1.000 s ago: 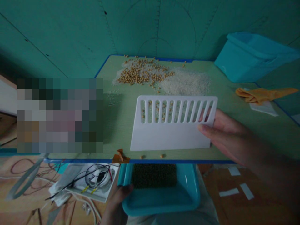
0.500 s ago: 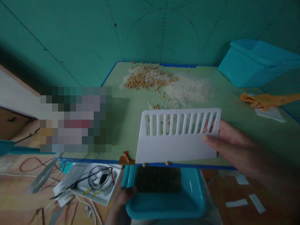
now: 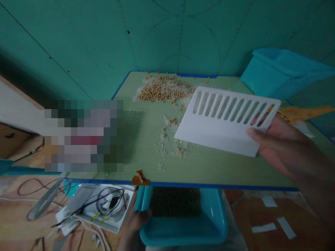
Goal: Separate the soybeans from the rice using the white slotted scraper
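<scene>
My right hand (image 3: pixel 274 139) grips the right end of a flat white slotted plastic scraper (image 3: pixel 217 130), thumb on its near face. The scraper is tilted over the right of the pale green tabletop (image 3: pixel 146 150). Beyond it lies a heap of tan soybeans (image 3: pixel 154 90) mixed with white grains that look like rice; the scraper covers part of the grains. A few beans and grains (image 3: pixel 180 150) are scattered nearer the front. Below the table edge, my left hand (image 3: pixel 137 223) holds the left side of a turquoise bin (image 3: pixel 183 232) with dark, bean-like contents inside.
A turquoise container (image 3: pixel 277 73) stands at the back right, beside an orange cloth (image 3: pixel 306 113). Brown tape (image 3: pixel 140 178) sticks to the front edge. A white box of cables (image 3: pixel 110 209) sits on the floor at left. A pixelated patch hides the table's left side.
My right hand has lifted the scraper from the front edge, up and to the right, tilting it. Two beans that were at the edge are gone from there. My left hand stays on the bin.
</scene>
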`<state>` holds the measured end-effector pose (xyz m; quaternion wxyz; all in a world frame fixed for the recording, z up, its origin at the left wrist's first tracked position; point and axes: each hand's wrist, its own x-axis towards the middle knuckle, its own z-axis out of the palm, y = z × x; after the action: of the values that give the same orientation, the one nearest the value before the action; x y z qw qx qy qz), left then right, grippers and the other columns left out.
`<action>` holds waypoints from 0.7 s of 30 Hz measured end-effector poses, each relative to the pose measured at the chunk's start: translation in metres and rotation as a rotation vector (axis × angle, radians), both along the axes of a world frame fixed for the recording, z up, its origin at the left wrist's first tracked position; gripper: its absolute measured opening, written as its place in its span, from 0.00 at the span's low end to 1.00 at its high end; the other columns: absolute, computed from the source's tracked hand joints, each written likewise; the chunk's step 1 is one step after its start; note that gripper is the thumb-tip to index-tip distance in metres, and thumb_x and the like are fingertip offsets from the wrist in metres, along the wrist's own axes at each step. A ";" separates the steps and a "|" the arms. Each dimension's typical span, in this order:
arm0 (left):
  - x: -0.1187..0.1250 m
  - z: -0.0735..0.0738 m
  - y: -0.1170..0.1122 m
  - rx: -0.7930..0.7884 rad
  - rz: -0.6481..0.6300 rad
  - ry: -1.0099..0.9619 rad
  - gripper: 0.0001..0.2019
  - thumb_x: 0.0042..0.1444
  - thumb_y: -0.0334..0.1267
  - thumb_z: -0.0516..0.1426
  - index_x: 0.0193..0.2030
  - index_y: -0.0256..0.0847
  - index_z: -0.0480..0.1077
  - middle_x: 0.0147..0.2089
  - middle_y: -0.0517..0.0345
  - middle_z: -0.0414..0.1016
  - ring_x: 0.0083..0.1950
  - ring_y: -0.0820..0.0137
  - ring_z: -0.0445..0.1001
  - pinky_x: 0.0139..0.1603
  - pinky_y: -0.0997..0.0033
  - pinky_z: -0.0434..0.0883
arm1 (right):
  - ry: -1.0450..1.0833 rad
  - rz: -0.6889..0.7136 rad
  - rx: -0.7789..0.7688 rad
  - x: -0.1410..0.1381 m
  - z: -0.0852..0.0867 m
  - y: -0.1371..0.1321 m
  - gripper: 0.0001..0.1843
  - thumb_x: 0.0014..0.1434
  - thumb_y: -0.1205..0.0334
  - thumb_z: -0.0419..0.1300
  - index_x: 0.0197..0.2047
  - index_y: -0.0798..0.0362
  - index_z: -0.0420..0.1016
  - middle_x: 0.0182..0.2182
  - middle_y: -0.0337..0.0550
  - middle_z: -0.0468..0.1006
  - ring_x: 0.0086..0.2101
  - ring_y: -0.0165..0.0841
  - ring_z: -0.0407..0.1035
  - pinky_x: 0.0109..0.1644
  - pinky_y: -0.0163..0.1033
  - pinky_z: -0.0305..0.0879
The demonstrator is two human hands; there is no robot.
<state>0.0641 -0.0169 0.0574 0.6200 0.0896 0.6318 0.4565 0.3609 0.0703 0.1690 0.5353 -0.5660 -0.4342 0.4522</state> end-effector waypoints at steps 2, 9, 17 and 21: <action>0.001 0.001 0.001 -0.005 -0.012 0.000 0.27 0.31 0.42 0.68 0.45 0.48 0.76 0.52 0.58 0.79 0.62 0.38 0.62 0.51 0.48 0.72 | -0.005 -0.001 -0.024 0.003 -0.001 -0.001 0.17 0.56 0.64 0.60 0.50 0.45 0.69 0.55 0.40 0.72 0.56 0.38 0.64 0.62 0.48 0.59; 0.001 -0.002 0.005 0.018 -0.021 0.001 0.26 0.28 0.41 0.67 0.41 0.46 0.76 0.48 0.54 0.82 0.59 0.37 0.66 0.48 0.48 0.73 | -0.006 0.003 -0.130 0.000 -0.003 -0.006 0.21 0.53 0.60 0.62 0.51 0.46 0.67 0.51 0.43 0.75 0.54 0.42 0.67 0.60 0.51 0.61; 0.002 0.000 0.003 0.025 -0.023 0.046 0.28 0.28 0.44 0.68 0.43 0.48 0.76 0.61 0.61 0.72 0.67 0.39 0.53 0.58 0.50 0.67 | 0.010 0.045 -0.134 -0.001 -0.004 -0.010 0.20 0.54 0.59 0.62 0.51 0.45 0.68 0.52 0.41 0.75 0.54 0.40 0.67 0.59 0.47 0.63; 0.000 -0.001 0.002 0.005 -0.031 0.010 0.26 0.29 0.43 0.68 0.41 0.48 0.77 0.54 0.58 0.78 0.67 0.39 0.52 0.59 0.46 0.64 | -0.003 0.047 -0.163 -0.001 -0.003 -0.014 0.24 0.52 0.57 0.64 0.52 0.44 0.66 0.52 0.42 0.75 0.53 0.42 0.67 0.57 0.50 0.64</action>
<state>0.0642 -0.0147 0.0565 0.6235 0.1032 0.6323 0.4481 0.3594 0.0563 0.1656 0.4762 -0.5980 -0.4097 0.4978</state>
